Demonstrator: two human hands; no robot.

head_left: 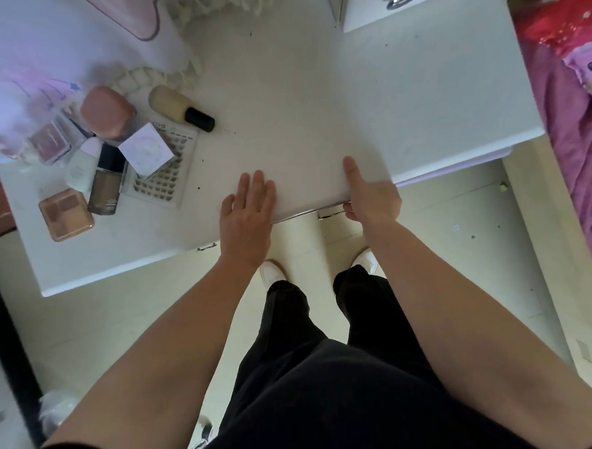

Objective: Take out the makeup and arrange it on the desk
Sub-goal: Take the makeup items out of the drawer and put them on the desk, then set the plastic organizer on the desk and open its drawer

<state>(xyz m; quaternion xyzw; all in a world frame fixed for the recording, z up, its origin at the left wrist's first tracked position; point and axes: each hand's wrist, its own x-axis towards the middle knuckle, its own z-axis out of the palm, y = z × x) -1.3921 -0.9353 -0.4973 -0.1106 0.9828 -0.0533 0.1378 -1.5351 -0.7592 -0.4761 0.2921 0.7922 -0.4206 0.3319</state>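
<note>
Several makeup items lie grouped at the left of the white desk (315, 96): a pink compact (107, 110), a beige bottle with a black cap (179, 108), a clear blush case (50, 143), a small white bottle (80, 164), a dark foundation bottle (104, 188), a lilac square box (146, 151) on a false-lash tray (168, 177), and a beige palette (66, 214). My left hand (247, 213) lies flat on the desk near its front edge. My right hand (370, 194) grips the front edge, thumb on top and fingers curled underneath.
A white and pink pouch (31, 49) sits at the desk's back left, beside a fringed cloth (149, 74). A white box (410, 2) stands at the back right. A bed with pink bedding (573, 117) borders the desk's right side. My feet are below the desk edge.
</note>
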